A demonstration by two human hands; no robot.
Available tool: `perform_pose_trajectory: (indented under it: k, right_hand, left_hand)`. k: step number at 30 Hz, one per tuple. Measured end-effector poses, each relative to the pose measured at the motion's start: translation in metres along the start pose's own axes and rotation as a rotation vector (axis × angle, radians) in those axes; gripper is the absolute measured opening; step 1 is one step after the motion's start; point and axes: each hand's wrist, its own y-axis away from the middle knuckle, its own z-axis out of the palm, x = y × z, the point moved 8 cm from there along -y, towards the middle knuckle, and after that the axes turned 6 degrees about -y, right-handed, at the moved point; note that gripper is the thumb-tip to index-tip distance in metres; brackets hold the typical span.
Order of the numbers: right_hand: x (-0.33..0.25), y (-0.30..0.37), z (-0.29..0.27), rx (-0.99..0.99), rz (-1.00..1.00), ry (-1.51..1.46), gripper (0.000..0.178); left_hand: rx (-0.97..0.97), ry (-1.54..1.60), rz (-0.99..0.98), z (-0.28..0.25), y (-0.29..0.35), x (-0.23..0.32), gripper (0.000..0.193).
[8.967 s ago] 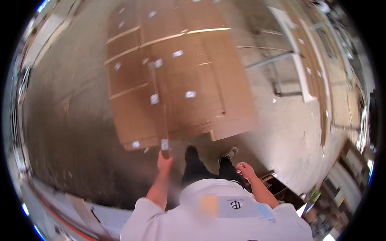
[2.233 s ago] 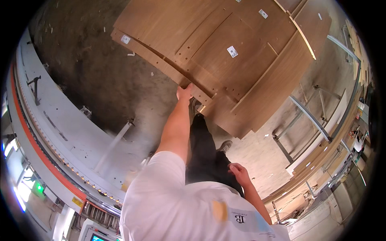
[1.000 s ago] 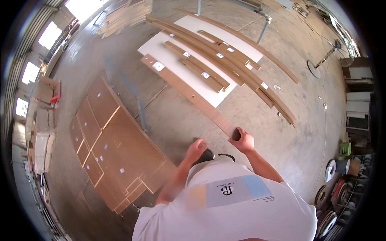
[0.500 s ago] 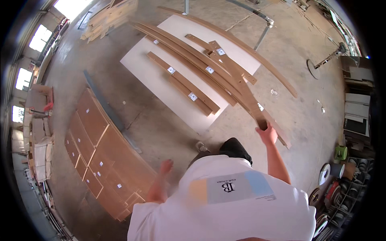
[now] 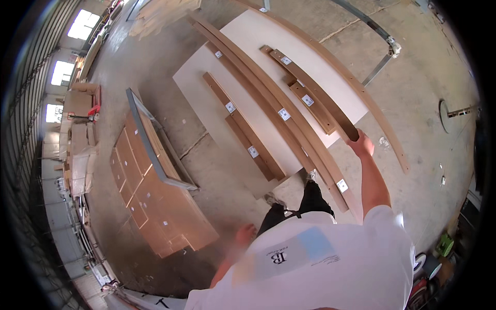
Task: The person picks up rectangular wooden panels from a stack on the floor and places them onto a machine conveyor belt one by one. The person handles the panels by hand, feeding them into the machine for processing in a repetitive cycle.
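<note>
My right hand (image 5: 361, 143) is closed around the near end of a long brown board (image 5: 326, 97). The board slants away toward the far left, over a shorter brown board (image 5: 313, 107) with a white label. Long brown strips (image 5: 261, 94) lie side by side across a large white sheet (image 5: 194, 77) on the floor. To their left rest two shorter brown strips (image 5: 219, 93), also labelled. My left hand (image 5: 245, 234) hangs low beside my body, away from the boards. It is blurred, and nothing shows in it.
Stacked brown panels (image 5: 181, 206) lie at the left, beside a grey metal frame (image 5: 143, 125). Another long strip (image 5: 382, 120) runs along the right of the sheet. A metal rail (image 5: 369, 21) stands at the far right. My shoe (image 5: 311, 175) is close to the strips' near ends.
The held board has swung off the long strips to lie further right, closer in line with them. I have stepped forward, one foot now beside the strips. The view has shifted.
</note>
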Motion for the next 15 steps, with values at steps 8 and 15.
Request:
perform_pose_trajectory:
  k: [8, 15]
  right_hand:
    - [0.010, -0.104, 0.070, -0.149, 0.056, 0.045, 0.092]
    - [0.049, -0.078, 0.086, -0.213, 0.144, 0.186, 0.082]
  left_hand:
    - [0.028, -0.001, -0.055, 0.044, 0.046, 0.043, 0.040]
    - [0.019, 0.261, -0.034, 0.049, 0.023, 0.106, 0.032]
